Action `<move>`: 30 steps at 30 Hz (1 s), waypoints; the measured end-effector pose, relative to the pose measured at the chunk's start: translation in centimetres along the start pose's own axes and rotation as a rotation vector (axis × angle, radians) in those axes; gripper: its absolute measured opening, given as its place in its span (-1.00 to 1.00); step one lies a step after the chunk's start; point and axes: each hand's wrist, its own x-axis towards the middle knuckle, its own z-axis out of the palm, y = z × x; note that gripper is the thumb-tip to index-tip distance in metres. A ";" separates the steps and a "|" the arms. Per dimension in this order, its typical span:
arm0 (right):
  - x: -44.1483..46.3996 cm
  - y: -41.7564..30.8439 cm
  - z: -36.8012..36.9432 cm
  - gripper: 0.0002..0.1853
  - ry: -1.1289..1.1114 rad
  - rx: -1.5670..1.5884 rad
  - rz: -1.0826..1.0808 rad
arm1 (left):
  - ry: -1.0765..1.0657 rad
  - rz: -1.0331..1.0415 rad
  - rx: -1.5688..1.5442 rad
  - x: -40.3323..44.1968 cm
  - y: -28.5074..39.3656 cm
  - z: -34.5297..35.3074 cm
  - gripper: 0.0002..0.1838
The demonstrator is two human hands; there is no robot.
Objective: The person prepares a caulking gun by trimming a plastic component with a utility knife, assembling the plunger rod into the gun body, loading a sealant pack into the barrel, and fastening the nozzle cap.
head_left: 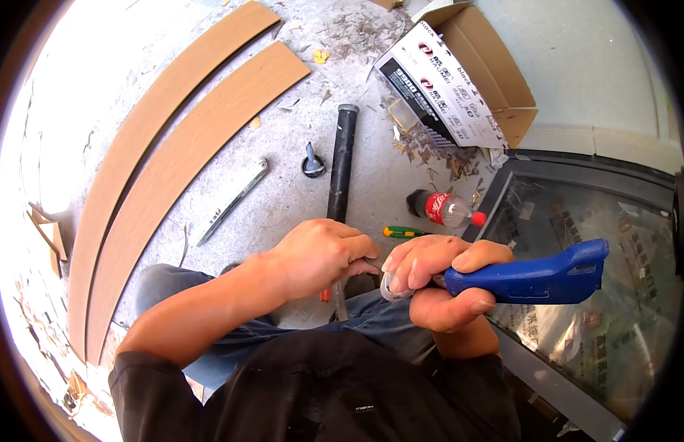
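Observation:
My right hand (449, 272) is wrapped round a tool with a blue handle (533, 278); a pale round end (395, 287) shows past its fingers. My left hand (323, 254) has its fingers pinched together close to that round end; what they hold, if anything, is hidden. Below the left hand, a thin greyish strip (340, 300) and a small red piece (325, 295) show near my legs. Beyond the left hand lies a black tube (343, 158), its near end covered by the hand. A black ring cap with a grey nozzle (311, 163) sits left of the tube.
A green and orange utility knife (403, 231) and a cola bottle (446, 210) lie ahead. An open cardboard box (467, 88) stands behind. At left are two long wooden boards (202, 147) and a metallic bar (235, 200). A framed glass panel (577, 221) lies at right.

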 end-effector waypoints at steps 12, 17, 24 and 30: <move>-0.3 0.0 0.5 -0.47 -0.052 0.048 -0.034 | -0.175 0.094 -0.027 -0.4 -0.4 -1.1 -0.79; -0.2 -0.2 0.5 -0.46 -0.041 0.038 -0.009 | -0.175 -0.083 -0.021 -0.7 0.4 -0.4 -0.79; -0.2 -0.3 0.0 -0.46 -0.116 0.042 -0.008 | -0.006 0.002 -0.084 -0.4 -0.1 1.2 -0.76; -0.2 -0.2 -0.2 -0.49 -0.130 0.086 -0.031 | -0.093 0.180 -0.056 -0.3 -0.1 0.2 -0.71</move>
